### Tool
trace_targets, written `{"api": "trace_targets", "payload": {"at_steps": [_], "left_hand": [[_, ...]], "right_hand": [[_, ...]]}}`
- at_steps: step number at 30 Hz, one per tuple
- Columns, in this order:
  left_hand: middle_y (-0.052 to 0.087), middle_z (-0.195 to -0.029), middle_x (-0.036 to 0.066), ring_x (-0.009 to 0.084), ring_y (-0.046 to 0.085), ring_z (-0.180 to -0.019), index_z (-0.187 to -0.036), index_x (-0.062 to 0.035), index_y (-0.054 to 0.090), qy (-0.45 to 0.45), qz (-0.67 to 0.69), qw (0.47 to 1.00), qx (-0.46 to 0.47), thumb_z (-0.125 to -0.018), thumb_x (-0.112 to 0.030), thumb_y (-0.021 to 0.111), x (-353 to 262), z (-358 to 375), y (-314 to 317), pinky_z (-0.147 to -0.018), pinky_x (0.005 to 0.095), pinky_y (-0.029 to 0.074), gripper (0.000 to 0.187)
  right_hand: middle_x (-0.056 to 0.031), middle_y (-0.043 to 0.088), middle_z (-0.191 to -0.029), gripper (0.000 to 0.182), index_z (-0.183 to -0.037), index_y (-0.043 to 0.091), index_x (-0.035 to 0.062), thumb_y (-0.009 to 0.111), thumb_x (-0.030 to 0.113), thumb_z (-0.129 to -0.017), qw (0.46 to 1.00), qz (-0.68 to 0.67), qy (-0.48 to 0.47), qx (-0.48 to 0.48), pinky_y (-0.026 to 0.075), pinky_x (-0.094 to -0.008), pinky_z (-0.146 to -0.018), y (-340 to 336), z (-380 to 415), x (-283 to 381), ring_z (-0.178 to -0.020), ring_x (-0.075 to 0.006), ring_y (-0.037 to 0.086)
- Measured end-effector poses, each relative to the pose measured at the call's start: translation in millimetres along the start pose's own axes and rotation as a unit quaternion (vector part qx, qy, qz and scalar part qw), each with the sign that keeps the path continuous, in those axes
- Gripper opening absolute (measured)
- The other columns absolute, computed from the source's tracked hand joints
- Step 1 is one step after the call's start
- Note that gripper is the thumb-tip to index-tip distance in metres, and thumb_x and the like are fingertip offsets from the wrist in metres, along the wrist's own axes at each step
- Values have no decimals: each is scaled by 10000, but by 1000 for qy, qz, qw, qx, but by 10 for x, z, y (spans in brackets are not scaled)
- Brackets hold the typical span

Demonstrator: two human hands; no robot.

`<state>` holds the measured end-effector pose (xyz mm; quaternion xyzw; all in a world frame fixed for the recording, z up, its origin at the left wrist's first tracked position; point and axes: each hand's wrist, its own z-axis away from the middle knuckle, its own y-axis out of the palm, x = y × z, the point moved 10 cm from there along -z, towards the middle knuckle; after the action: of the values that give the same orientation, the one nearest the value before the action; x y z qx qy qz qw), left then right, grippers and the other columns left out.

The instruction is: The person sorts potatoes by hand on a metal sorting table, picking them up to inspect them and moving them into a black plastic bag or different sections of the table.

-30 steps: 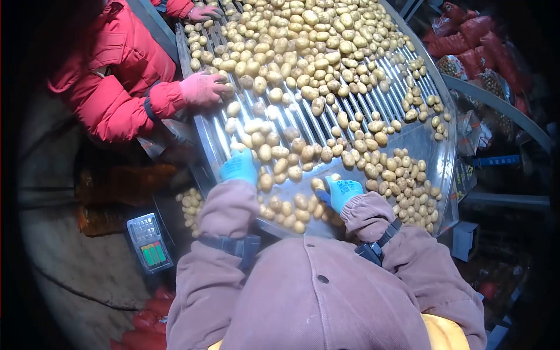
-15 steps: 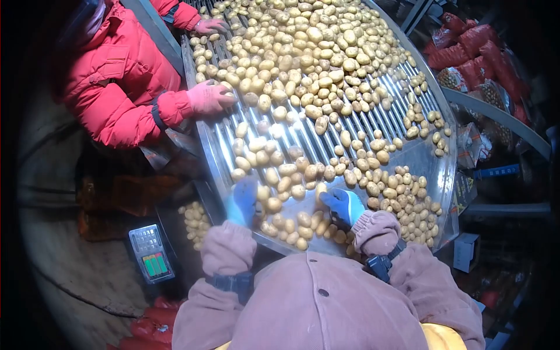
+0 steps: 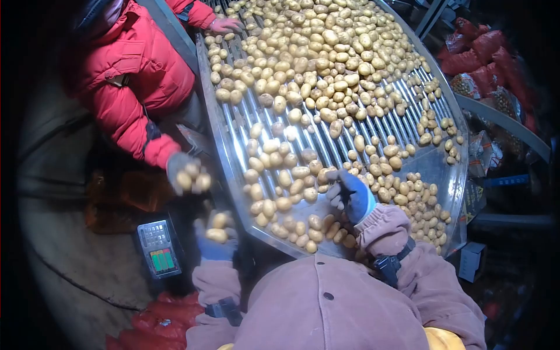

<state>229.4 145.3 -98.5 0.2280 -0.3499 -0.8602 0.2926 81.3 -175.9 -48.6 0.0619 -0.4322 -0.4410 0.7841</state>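
My left hand [image 3: 216, 244], in a blue and grey glove, is off the left edge of the metal sorting table [image 3: 236, 201]. It cups potatoes [image 3: 216, 235], partly blurred by motion. My right hand [image 3: 350, 197], in a blue glove, hovers over the near part of the table with its grey fingers apart. I see nothing held in it. Loose potatoes [image 3: 315, 222] lie below and around it, some on the bare metal plate and some on the rollers.
A co-worker in a red jacket [image 3: 125, 70] stands at the left, one gloved hand [image 3: 178, 169] carrying several potatoes near mine. Their other pink-gloved hand [image 3: 226, 25] rests at the table's far left. A scale display [image 3: 158, 249] is lower left; red sacks [image 3: 493, 58] are stacked at right.
My left hand has swung left off the table with potatoes in it. My right hand has risen slightly. The co-worker's nearer hand has come off the rollers towards me, holding potatoes.
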Motion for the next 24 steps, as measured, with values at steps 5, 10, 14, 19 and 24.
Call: {"api": "trace_targets", "payload": {"at_steps": [5,10,14,19,24], "left_hand": [[434,-1394,161,309,383,-1276,-1378,-110,452,-1,-1,992,123,-924,-662,386,-439,-103,-455,-1027,471,314,718],[200,-1583,184,347,169,-1464,-1511,-70,269,-23,-35,978,207,-903,-724,352,318,197,826,-1179,504,155,897],[363,-1479,194,354,306,-1388,-1429,-46,388,-94,-56,955,274,-926,-670,384,803,-42,1405,-1151,501,219,801],[577,-924,81,228,553,-860,-1010,-53,558,-29,-213,939,269,-934,-417,559,1034,-369,1037,-756,361,454,372],[467,-637,0,119,487,-538,-721,-85,491,10,-332,940,78,-862,-147,649,705,-364,1096,-444,254,411,221]], "right_hand": [[-180,533,-1290,590,-1407,406,121,455,522,-977,966,-224,-61,112,498,-439,-906,-97,-271,94,-1119,-295,561],[-172,305,-1509,616,-1477,331,243,380,588,-969,915,-338,-78,205,324,-655,-1042,164,-378,250,-1369,-393,331],[-184,327,-1493,664,-1483,320,188,429,579,-958,901,-346,-80,248,332,-647,-1048,400,-372,270,-1354,-398,355],[-79,675,-885,340,-1014,634,84,480,387,-1004,980,-196,-11,-10,568,-369,-680,128,-227,-89,-765,-221,664],[50,314,-500,331,-745,499,174,519,405,-982,975,-205,29,78,238,-265,-399,29,-71,-313,-399,-114,304]]}}
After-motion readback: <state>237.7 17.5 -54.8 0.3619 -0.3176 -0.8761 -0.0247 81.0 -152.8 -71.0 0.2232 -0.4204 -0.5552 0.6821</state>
